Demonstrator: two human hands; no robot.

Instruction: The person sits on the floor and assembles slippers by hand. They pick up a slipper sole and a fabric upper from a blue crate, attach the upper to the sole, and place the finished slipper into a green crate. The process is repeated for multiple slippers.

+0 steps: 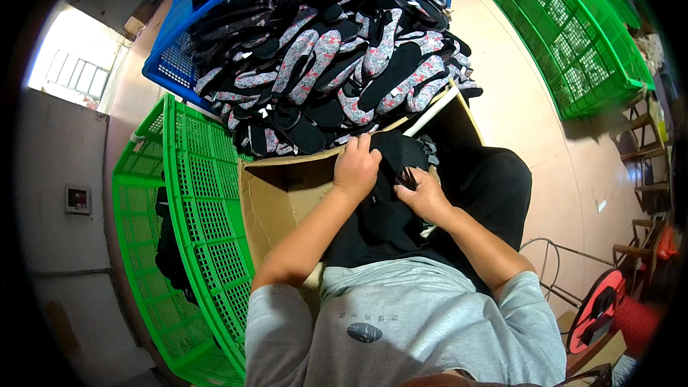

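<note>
My left hand (pixel 358 165) is closed, its fingers pinching the edge of a black cloth piece (pixel 398 149) above my lap. Close by on the right, my right hand (pixel 424 196) is closed around a small dark tool (pixel 408 177) with thin prongs, perhaps snips; its exact kind is hard to make out. The tool lies against the cloth. Beneath and beyond my hands is an open cardboard box (pixel 261 190), with a pale bar (pixel 430 112) across its right part. Just past the box rises a big heap of slipper-shaped fabric pieces (pixel 326 54), some black, others floral.
A blue crate (pixel 168 57) stands around the heap. Green plastic crates (pixel 204 208) stand at my left, black pieces inside one. Another green crate (pixel 566 43) is at the far right. Near my right elbow are a red-and-black reel (pixel 596 312) and a wire frame (pixel 552 261).
</note>
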